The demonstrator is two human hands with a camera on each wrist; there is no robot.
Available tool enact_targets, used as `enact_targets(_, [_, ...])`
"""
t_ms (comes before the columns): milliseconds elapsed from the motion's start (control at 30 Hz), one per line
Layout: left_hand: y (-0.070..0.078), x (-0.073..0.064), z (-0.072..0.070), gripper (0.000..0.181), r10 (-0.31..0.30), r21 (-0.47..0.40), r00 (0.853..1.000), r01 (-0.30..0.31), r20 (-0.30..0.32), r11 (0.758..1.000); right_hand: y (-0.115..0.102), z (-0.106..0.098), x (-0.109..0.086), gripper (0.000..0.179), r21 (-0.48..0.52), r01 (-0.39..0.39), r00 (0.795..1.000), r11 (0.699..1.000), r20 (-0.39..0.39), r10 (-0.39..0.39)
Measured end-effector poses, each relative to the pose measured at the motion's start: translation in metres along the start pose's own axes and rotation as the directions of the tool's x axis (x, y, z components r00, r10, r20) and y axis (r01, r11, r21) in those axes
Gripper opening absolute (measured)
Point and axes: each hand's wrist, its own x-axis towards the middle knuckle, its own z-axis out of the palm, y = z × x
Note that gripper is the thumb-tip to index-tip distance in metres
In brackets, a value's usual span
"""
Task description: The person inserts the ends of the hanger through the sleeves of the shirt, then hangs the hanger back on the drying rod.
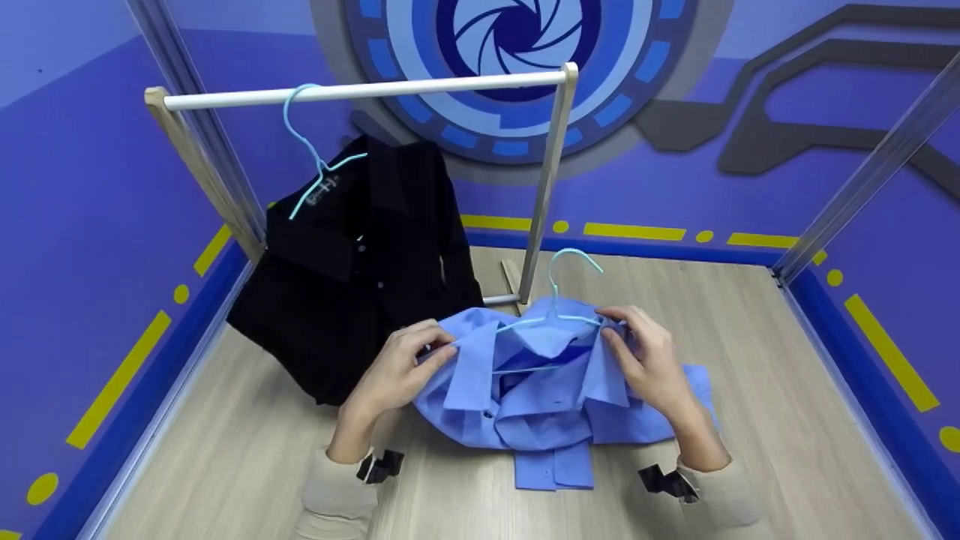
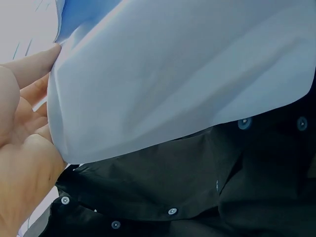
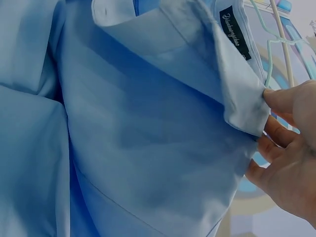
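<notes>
A light blue collared shirt (image 1: 469, 375) is bunched above the wooden surface, with a pale turquoise hanger (image 1: 554, 292) inside its neck. The hanger's hook sticks up free, and its shoulders disappear partly under the cloth. My left hand (image 1: 401, 360) pinches the shirt by the left shoulder, beside the collar. On the other side my right hand (image 1: 649, 360) pinches cloth near the right collar point, close to the hanger's end. Through the right wrist view, thumb and fingers grip the collar edge (image 3: 242, 89), and a dark neck label (image 3: 234, 32) shows.
A clothes rack with a white rail (image 1: 450, 84) stands behind at the left. From it hangs a black shirt (image 1: 405, 217) on another turquoise hanger (image 1: 300, 135), reaching down close to my left hand. Blue patterned walls (image 1: 637, 195) enclose the wooden surface (image 1: 787, 390).
</notes>
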Motion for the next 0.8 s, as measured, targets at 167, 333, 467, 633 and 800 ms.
enact_targets(167, [-0.001, -0.002, 0.0, 0.007, -0.015, 0.0, 0.999, 0.015, -0.034, 1.0, 0.001, -0.001, -0.002, 0.039, 0.009, -0.037, 0.999, 0.999, -0.011, 0.037])
enact_targets(333, [-0.002, -0.004, -0.001, 0.007, -0.043, -0.008, 0.996, 0.043, -0.074, 0.999, 0.004, -0.005, -0.002, 0.044, -0.009, -0.069, 0.997, 0.998, -0.035, 0.068])
enact_targets(467, [-0.002, -0.005, -0.001, 0.005, -0.074, -0.01, 0.993, 0.073, -0.087, 0.997, -0.003, -0.01, 0.0, 0.044, -0.04, -0.125, 0.991, 0.991, -0.059, 0.122])
enact_targets(633, [0.001, -0.005, -0.004, 0.007, -0.108, -0.011, 0.989, 0.108, -0.102, 0.994, -0.001, -0.013, -0.001, 0.048, -0.038, -0.18, 0.98, 0.983, -0.097, 0.176])
enact_targets(800, [0.001, -0.007, -0.005, 0.006, -0.133, -0.01, 0.985, 0.133, -0.113, 0.991, 0.017, -0.015, -0.01, 0.051, -0.038, -0.236, 0.969, 0.971, -0.086, 0.232])
